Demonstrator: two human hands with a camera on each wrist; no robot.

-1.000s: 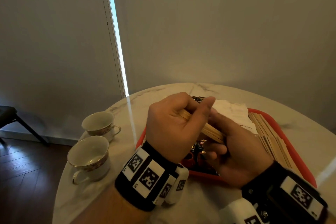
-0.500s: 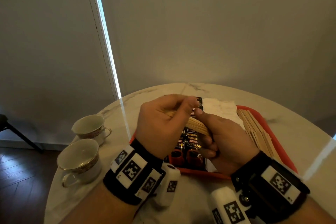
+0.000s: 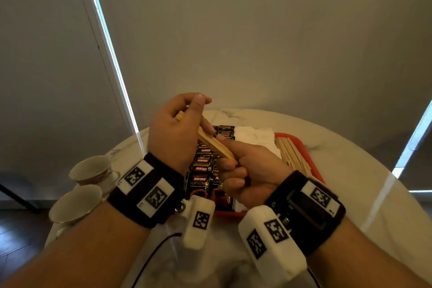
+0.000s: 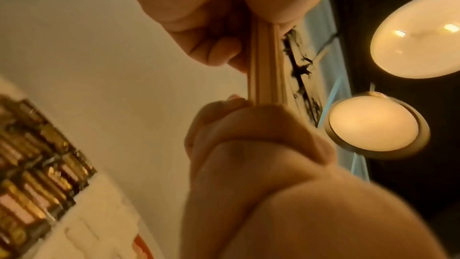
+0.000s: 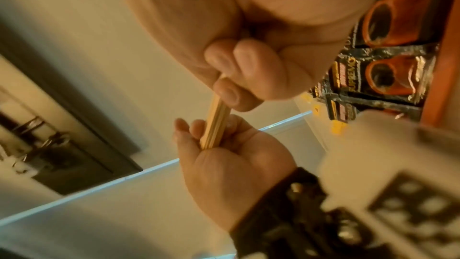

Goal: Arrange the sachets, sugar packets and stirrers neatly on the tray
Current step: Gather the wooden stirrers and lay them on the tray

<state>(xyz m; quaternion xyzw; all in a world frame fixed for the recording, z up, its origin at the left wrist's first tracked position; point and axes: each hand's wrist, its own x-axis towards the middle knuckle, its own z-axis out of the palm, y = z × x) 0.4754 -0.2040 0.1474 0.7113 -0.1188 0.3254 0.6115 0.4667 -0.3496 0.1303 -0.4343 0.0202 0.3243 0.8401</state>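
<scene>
Stirrers sit bundled between both hands, left hand and right hand each clamped round an end above the tray; uneven squeezing could fan them out onto the sachets.

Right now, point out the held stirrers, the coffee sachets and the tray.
stirrers [image 3: 216, 145], head view, middle of the bundle between the hands
sachets [image 3: 201, 170], head view, printed front
tray [image 3: 301, 145], head view, red right rim
</scene>
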